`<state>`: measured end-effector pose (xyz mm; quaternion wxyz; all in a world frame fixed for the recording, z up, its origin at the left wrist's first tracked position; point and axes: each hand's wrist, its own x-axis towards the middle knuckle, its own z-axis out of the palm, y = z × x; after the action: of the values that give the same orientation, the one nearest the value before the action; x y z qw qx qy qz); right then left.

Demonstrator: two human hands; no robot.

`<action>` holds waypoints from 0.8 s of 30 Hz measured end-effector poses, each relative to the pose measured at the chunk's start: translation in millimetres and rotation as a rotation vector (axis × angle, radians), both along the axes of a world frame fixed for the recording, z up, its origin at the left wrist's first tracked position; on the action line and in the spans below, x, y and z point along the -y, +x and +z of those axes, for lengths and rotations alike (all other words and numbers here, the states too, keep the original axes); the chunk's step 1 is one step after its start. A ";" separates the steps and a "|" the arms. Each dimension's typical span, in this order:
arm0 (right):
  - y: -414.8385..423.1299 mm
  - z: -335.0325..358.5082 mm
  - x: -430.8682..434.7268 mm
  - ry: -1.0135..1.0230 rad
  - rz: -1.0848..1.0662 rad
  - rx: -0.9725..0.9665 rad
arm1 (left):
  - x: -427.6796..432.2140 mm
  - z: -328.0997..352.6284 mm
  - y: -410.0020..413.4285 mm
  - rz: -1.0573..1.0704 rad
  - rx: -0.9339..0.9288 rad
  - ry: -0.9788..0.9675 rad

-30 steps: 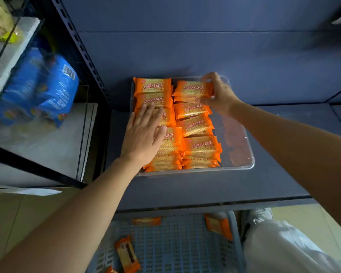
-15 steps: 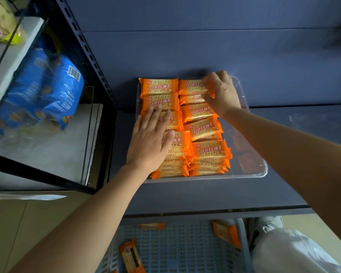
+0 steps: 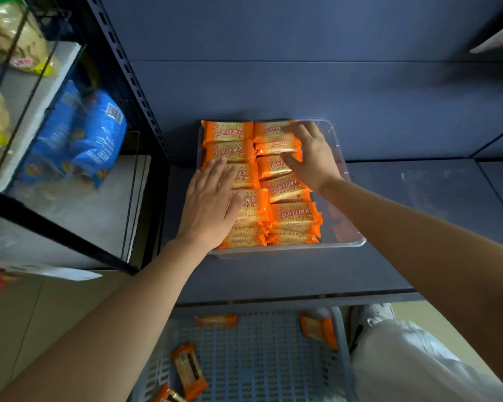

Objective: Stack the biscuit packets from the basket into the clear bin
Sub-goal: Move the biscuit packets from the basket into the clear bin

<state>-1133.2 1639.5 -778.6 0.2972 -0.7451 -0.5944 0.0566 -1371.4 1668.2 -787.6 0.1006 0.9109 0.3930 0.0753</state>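
The clear bin [image 3: 349, 242] stands on a dark blue shelf [image 3: 273, 274], with its far end close to the back wall. Inside it the orange biscuit packets [image 3: 295, 216] lie in two rows, side by side, which run from the near wall to the far wall, and the packets overlap one another. The rows fill the left and middle part of the bin. The left hand [image 3: 212, 210] rests palm down on the left row, with the fingers straight and a little spread and the thumb stretched out to the side, so it presses on the packets and grips nothing. The right hand [image 3: 312, 158] is at the far end of the right row: its fingers curl over the far edge of the last packets and the thumb presses from the near side, so these packets are pinched between them. Below the front edge of the shelf stands the blue slotted basket [image 3: 262, 343], and on its floor lie several loose packets [image 3: 189, 369], well apart from each other. To the left, on a black wire rack, lie blue bags [image 3: 96, 143]. At the bottom right a white trouser leg [image 3: 404, 358] is just beside the basket
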 end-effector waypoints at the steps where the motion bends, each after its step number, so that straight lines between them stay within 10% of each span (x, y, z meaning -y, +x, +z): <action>1: -11.1 5.5 8.3 0.020 0.033 -0.077 | 6.7 5.9 -6.1 0.001 0.018 0.025; 11: -170.6 6.2 114.2 -0.013 0.338 -0.408 | 101.3 -6.6 -135.4 0.028 0.115 0.163; 24: -294.8 -183.6 211.9 -0.828 0.409 -0.419 | 192.6 -147.8 -284.2 0.139 -0.331 -0.465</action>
<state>-1428.0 1427.6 -962.2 0.0727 -0.6415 -0.5834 0.4927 -1655.6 1475.6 -935.4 0.2357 0.8342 0.4723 -0.1594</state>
